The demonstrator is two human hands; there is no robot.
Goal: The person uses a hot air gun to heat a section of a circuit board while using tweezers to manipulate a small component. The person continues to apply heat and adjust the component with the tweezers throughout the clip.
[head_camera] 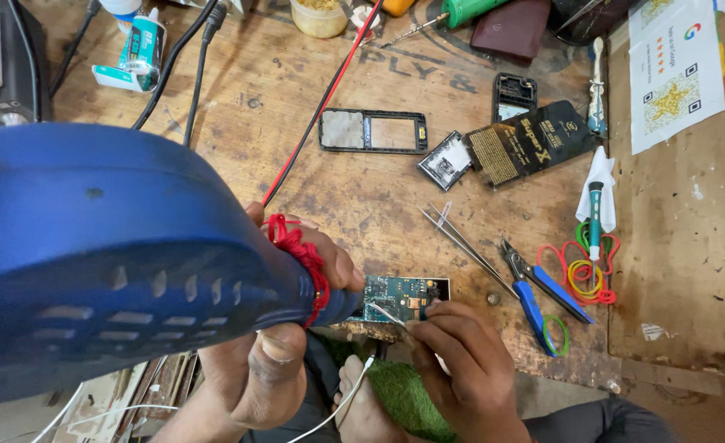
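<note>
Your left hand (pixel 297 271) grips the bulky blue hot-air tool (pixel 116 262); your right hand (pixel 461 361) pinches thin metal tweezers (pixel 388 316) on the light, fragile green circuit board (pixel 403 297). Hold it by its edges.

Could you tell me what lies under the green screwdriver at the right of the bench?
The green screwdriver lies on a white cloth and coloured rubber bands. The bench surface beneath them is covered.

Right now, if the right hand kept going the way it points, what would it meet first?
The right hand points up and left, holding a thin metal tool whose tip already rests at the circuit board. The board comes first; beyond it, probably the left hand gripping the blue tool.
</note>
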